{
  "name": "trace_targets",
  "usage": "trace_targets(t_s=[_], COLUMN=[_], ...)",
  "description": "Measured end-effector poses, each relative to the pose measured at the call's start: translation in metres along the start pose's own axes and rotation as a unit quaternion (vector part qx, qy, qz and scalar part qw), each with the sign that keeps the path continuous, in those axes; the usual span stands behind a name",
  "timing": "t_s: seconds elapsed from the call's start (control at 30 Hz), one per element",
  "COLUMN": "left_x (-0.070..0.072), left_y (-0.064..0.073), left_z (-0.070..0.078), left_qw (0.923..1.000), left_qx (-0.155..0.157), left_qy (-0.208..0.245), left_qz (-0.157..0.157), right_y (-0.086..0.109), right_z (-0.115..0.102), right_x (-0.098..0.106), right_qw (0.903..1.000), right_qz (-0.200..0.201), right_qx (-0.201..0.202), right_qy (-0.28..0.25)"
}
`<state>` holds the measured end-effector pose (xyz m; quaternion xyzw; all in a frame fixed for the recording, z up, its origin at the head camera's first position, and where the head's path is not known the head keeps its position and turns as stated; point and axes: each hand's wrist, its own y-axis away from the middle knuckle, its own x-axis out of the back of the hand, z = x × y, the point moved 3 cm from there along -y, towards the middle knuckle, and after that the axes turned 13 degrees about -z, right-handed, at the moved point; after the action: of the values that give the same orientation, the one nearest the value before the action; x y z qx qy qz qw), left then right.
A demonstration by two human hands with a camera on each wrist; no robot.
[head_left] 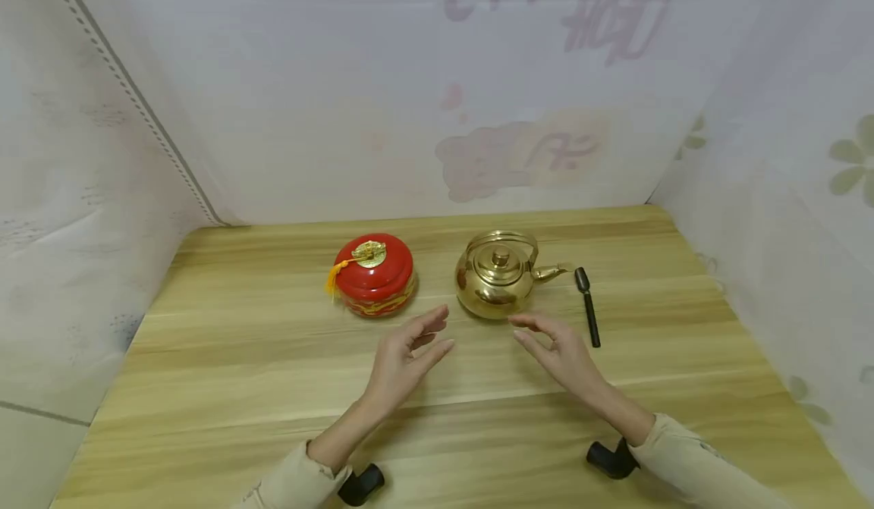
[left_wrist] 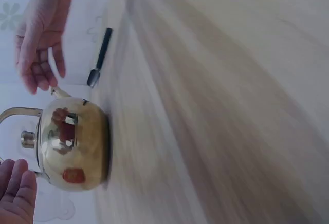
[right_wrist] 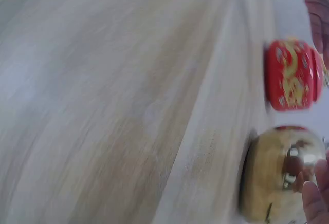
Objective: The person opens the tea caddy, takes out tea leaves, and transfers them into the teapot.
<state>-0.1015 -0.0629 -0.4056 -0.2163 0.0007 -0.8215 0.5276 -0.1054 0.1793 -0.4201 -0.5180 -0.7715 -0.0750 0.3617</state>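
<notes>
A shiny brass teapot (head_left: pixel 495 289) stands on the table, its handle upright and its spout towards the right. To its left is a round red lidded jar (head_left: pixel 375 274) with a gold dragon pattern and a yellow tassel (head_left: pixel 334 278). A small dark scoop (head_left: pixel 589 308) lies to the right of the spout. My left hand (head_left: pixel 403 357), fingers loosely bent and holding nothing, hovers in front of the gap between jar and teapot. My right hand (head_left: pixel 560 353), likewise holding nothing, hovers in front of the teapot's right side, fingertips close to its base in the head view.
The wooden table (head_left: pixel 273 388) meets a pale printed cloth (head_left: pixel 328 114) at the back, with more cloth hanging at both sides. A black wrist device (head_left: pixel 362 485) sits under my left sleeve, another (head_left: pixel 612 460) under the right one.
</notes>
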Motion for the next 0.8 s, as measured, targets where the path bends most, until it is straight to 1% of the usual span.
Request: trace_targets(t_s=[0.03, 0.07, 0.1, 0.13, 0.17, 0.2, 0.27, 0.3, 0.33, 0.37, 0.4, 0.43, 0.47, 0.5, 0.57, 0.7, 0.8], left_x=[-0.003, -0.007, -0.010, -0.013, -0.016, -0.019, -0.025, -0.027, -0.029, -0.030, -0.031, -0.032, -0.032, -0.033, -0.035, -0.040, -0.044], left_y=[-0.005, -0.010, -0.016, -0.021, -0.027, -0.032, -0.042, -0.048, -0.052, -0.057, -0.061, -0.065, -0.069, -0.073, -0.081, -0.093, -0.101], left_z=[-0.001, -0.002, -0.003, -0.003, -0.004, -0.004, -0.003, -0.002, -0.002, -0.002, -0.001, -0.001, 0.000, 0.000, 0.001, 0.002, 0.004], left_qw=[0.9995, 0.9984, 0.9970, 0.9955, 0.9941, 0.9929, 0.9917, 0.9914, 0.9915, 0.9918, 0.9920, 0.9922, 0.9925, 0.9926, 0.9929, 0.9935, 0.9939], left_qx=[0.010, 0.019, 0.026, 0.032, 0.036, 0.040, 0.039, 0.036, 0.032, 0.029, 0.027, 0.023, 0.019, 0.019, 0.019, 0.022, 0.024], left_qy=[0.023, 0.039, 0.053, 0.066, 0.075, 0.082, 0.088, 0.088, 0.085, 0.079, 0.074, 0.068, 0.059, 0.054, 0.042, 0.031, 0.016], left_qz=[0.019, 0.035, 0.049, 0.061, 0.070, 0.076, 0.085, 0.089, 0.092, 0.096, 0.099, 0.102, 0.105, 0.107, 0.110, 0.108, 0.106], right_y=[-0.001, -0.003, -0.003, -0.004, -0.005, -0.005, -0.007, -0.007, -0.009, -0.011, -0.014, -0.016, -0.019, -0.021, -0.026, -0.033, -0.037], right_z=[0.004, 0.009, 0.014, 0.019, 0.024, 0.029, 0.038, 0.042, 0.045, 0.049, 0.052, 0.055, 0.058, 0.060, 0.063, 0.068, 0.071], right_x=[0.002, 0.003, 0.005, 0.007, 0.008, 0.010, 0.012, 0.012, 0.012, 0.012, 0.011, 0.010, 0.010, 0.009, 0.009, 0.008, 0.008], right_qw=[0.9987, 0.9942, 0.9859, 0.9745, 0.9597, 0.9419, 0.9008, 0.8811, 0.8638, 0.8478, 0.8341, 0.8245, 0.8190, 0.8173, 0.8165, 0.8182, 0.8115], right_qz=[0.020, 0.042, 0.065, 0.088, 0.114, 0.137, 0.181, 0.201, 0.219, 0.235, 0.248, 0.258, 0.264, 0.268, 0.269, 0.271, 0.278], right_qx=[-0.032, -0.065, -0.098, -0.127, -0.157, -0.183, -0.225, -0.240, -0.251, -0.259, -0.266, -0.270, -0.275, -0.278, -0.285, -0.290, -0.287], right_qy=[-0.035, -0.075, -0.120, -0.162, -0.204, -0.246, -0.324, -0.355, -0.378, -0.399, -0.415, -0.425, -0.429, -0.428, -0.424, -0.416, -0.427])
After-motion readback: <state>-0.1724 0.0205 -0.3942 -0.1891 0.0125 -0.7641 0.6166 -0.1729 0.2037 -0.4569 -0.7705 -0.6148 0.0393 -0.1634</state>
